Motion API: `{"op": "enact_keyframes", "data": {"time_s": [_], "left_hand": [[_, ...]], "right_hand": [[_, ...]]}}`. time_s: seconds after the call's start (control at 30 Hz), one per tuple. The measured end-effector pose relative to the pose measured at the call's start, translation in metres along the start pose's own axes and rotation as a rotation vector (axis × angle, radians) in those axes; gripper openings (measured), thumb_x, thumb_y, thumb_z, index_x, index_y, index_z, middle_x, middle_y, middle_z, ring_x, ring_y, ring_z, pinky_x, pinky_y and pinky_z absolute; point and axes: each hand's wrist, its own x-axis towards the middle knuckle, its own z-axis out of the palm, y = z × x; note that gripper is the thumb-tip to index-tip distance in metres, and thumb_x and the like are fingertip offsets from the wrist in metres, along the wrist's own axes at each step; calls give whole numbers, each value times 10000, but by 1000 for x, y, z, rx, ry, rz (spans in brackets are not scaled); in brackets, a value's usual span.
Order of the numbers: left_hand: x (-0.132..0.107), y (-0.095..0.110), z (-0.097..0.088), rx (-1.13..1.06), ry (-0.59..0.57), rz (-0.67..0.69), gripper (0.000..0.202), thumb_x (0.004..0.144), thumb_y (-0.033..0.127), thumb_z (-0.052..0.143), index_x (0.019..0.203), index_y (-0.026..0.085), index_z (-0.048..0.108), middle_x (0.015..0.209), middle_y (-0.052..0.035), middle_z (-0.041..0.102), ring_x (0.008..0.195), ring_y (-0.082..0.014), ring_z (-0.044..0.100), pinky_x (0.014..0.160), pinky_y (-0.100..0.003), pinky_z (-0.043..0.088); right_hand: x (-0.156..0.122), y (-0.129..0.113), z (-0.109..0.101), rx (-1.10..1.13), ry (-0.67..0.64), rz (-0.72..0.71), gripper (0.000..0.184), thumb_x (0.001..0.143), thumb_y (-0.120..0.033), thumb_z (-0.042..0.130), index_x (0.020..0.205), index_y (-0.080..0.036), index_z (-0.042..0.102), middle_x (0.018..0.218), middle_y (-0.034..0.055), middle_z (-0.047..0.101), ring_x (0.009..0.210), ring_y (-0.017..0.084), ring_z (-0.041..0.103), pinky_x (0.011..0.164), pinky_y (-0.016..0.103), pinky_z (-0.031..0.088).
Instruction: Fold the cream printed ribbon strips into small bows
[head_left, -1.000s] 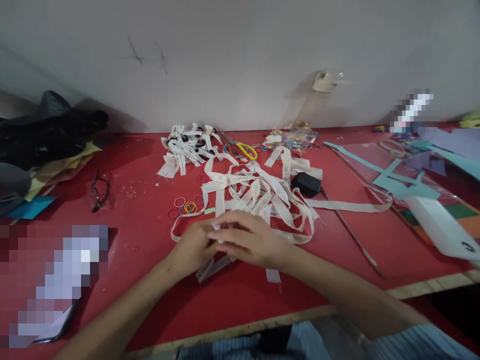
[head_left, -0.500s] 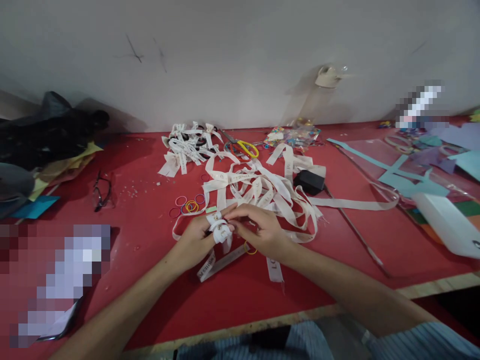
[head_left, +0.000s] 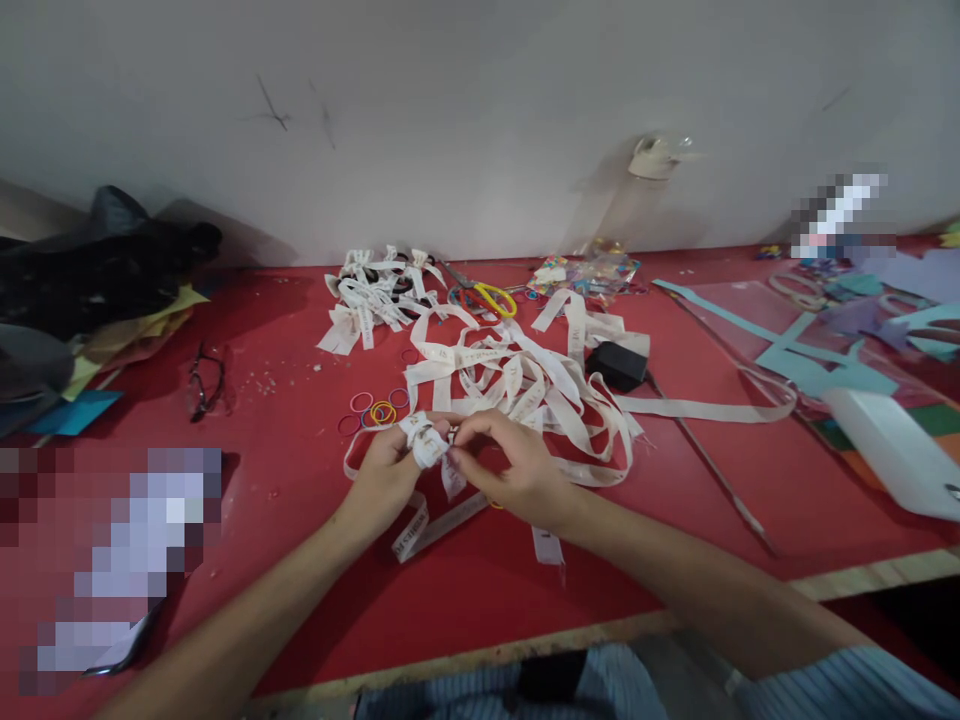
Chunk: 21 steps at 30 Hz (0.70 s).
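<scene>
My left hand (head_left: 388,468) is closed round a bunched, folded white printed ribbon (head_left: 424,442), held just above the table near the front. The thumb and fingertips of my right hand (head_left: 517,465) are pinched together at the right end of this bundle. A small dark bit shows between those fingertips, too small to name. Under and behind both hands lies a loose heap of long off-white ribbon (head_left: 517,385) with printed letters. One printed strip runs on the table below my hands. Coloured rubber bands (head_left: 384,412) lie just left of the heap.
Tied white ribbon pieces (head_left: 367,300) with black parts lie at the back. Scissors (head_left: 491,298) with yellow and red handles are beside them. A black block (head_left: 619,365), a thin rod (head_left: 712,465), a white box (head_left: 892,450) and eyeglasses (head_left: 204,382) also lie on the red table.
The ribbon bundle in my left hand has shifted slightly up and left and turned. My right fingertips have drawn a little away from the left hand and now pinch at the bundle's right end.
</scene>
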Motion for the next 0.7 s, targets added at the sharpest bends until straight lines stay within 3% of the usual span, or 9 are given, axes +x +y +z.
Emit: {"op": "enact_keyframes", "data": {"time_s": [0.1, 0.2, 0.4, 0.7], "left_hand": [[1, -4, 2, -163, 111, -90, 187, 730, 301, 641, 847, 161, 682, 539, 51, 490, 460, -57, 332, 458, -174, 261], [2, -3, 4, -308, 141, -158, 196, 694, 316, 669, 795, 149, 656, 487, 80, 394, 419, -31, 249, 427, -167, 184], [2, 0, 6, -388, 163, -210, 288, 703, 408, 677, 702, 124, 630, 490, 66, 427, 404, -13, 256, 411, -160, 179], [1, 10, 4, -464, 155, -282, 423, 683, 552, 653, 718, 130, 637, 437, 87, 317, 375, -24, 242, 377, -152, 201]], "right_hand": [[2, 2, 2, 2, 29, -58, 115, 828, -167, 556, 928, -222, 542, 959, 44, 571, 863, 139, 569, 722, 262, 499], [3, 3, 3, 11, 100, -8, 122, 817, -179, 574, 923, -217, 526, 1032, 66, 526, 974, 164, 541, 745, 271, 493], [2, 4, 4, 94, 1, 214, 169, 819, -313, 604, 891, -216, 485, 849, -2, 572, 739, 114, 563, 683, 247, 474], [1, 1, 7, 226, -99, 282, 152, 794, -304, 628, 847, -204, 526, 809, -13, 580, 737, 110, 567, 697, 239, 469]]}}
